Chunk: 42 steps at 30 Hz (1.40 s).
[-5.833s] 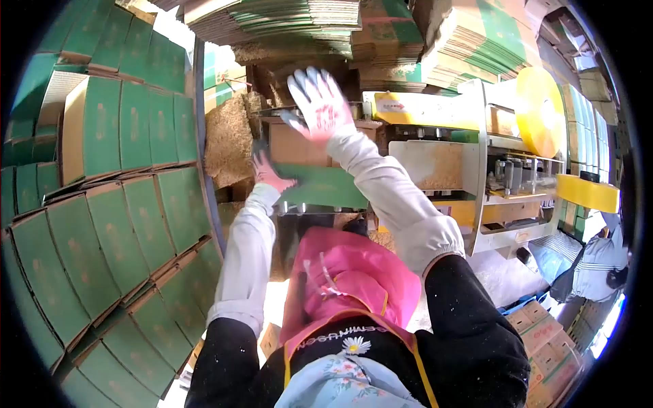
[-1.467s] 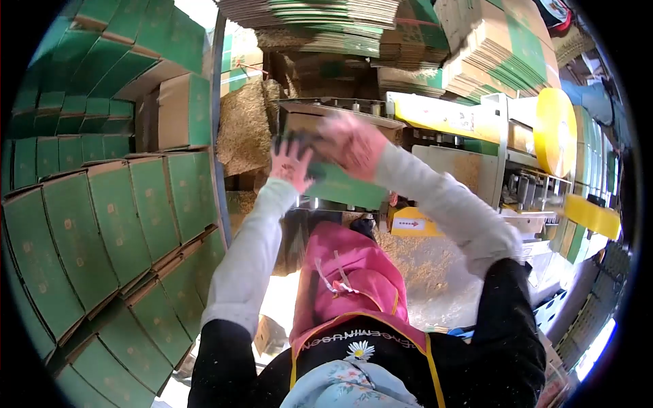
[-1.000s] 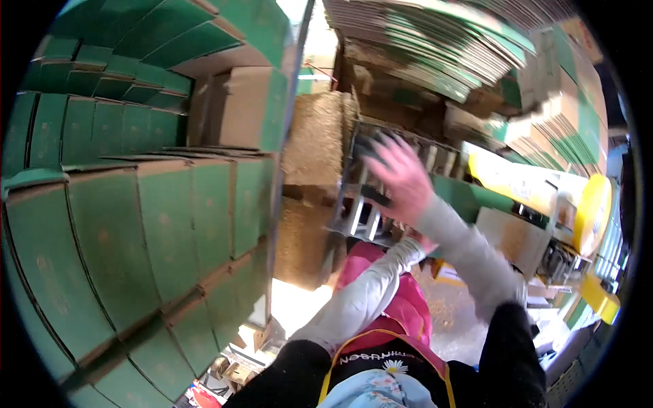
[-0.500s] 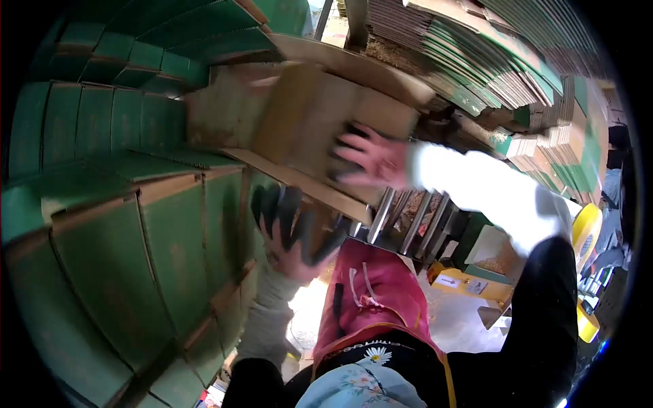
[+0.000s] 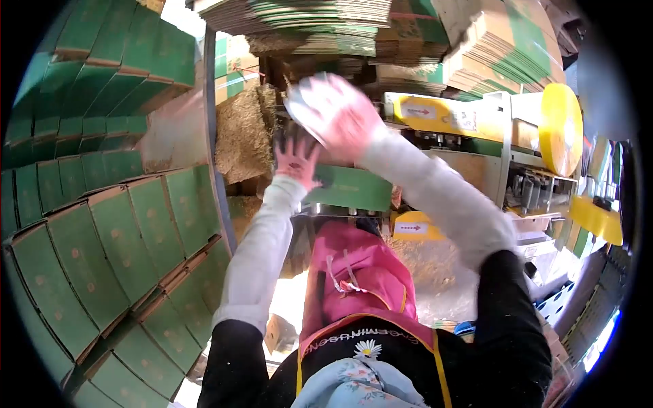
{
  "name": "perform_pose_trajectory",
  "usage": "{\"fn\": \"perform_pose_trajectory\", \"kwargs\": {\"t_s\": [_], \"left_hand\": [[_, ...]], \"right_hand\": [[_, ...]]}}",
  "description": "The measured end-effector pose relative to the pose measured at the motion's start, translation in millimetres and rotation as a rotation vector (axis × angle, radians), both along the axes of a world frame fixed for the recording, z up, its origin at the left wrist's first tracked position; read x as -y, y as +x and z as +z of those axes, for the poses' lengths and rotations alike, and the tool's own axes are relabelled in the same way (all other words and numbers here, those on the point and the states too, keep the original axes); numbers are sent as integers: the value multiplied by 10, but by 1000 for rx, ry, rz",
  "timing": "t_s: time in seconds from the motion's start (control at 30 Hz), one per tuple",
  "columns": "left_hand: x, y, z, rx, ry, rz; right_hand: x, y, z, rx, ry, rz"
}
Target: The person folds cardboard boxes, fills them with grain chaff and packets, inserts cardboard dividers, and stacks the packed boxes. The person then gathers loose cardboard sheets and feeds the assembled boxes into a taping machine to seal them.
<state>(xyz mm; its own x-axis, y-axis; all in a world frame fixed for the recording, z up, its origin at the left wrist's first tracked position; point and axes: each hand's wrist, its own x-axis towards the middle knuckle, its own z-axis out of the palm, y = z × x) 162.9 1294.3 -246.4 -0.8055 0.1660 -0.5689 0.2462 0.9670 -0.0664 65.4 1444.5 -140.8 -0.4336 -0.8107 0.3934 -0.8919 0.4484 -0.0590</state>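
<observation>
"State of the fingers first?"

"On the left hand point(image 5: 297, 163), spread wide, with nothing gripped. On the right hand point(image 5: 337, 115), stretched out but blurred; seem to grip nothing, though cannot tell how far apart."

"Touching anything?"

"Cannot tell: too dark beyond the left fingertips, too smeared around the right."

"And the green carton point(image 5: 354, 187)?"

"Between hands and body, along the near edge of the roller bed point(image 5: 333, 212), with its left end partly behind the left thumb. Apparently resting on the rollers."

"What to fear from here?"

"A skew, most likely, from pushing harder on one side than the other. Perhaps a crushed edge, from pressing down too hard. Near the yellow-armed machine point(image 5: 435, 112), possibly a pinch, from leaving a finger alongside the carton."

"And its looks?"

"Plain green on the side facing the body, long and low, with straight edges. No tear visible; mostly hidden on top."

"Farther out?"

"To the right, a yellow tape roll point(image 5: 561, 129). To the left, a metal post point(image 5: 212, 122), then stacked cartons point(image 5: 88, 258). Past the far edge, flat cardboard point(image 5: 320, 27) in a pile."
</observation>
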Motion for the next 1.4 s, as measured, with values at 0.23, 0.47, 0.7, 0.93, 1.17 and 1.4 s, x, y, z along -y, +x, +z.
{"fn": "perform_pose_trajectory", "kwargs": {"t_s": [0.23,0.47,0.7,0.93,1.17,1.4], "left_hand": [[-451,455,-406,-163,1636,1234],[-766,730,-88,-368,1185,915],[1009,2539,295,-738,2267,2085],[1563,2610,468,-1196,698,1331],[1024,962,1768,-1291,767,1676],[1102,1055,2997,-703,458,1169]], "right_hand": [[-378,1005,-1089,415,238,-252],[554,766,88,705,-537,-208],[3174,1060,1003,871,-897,6],[3515,583,993,1044,-812,29],[3397,82,1041,762,-862,-18],[3096,-620,661,1025,-940,-190]]}}
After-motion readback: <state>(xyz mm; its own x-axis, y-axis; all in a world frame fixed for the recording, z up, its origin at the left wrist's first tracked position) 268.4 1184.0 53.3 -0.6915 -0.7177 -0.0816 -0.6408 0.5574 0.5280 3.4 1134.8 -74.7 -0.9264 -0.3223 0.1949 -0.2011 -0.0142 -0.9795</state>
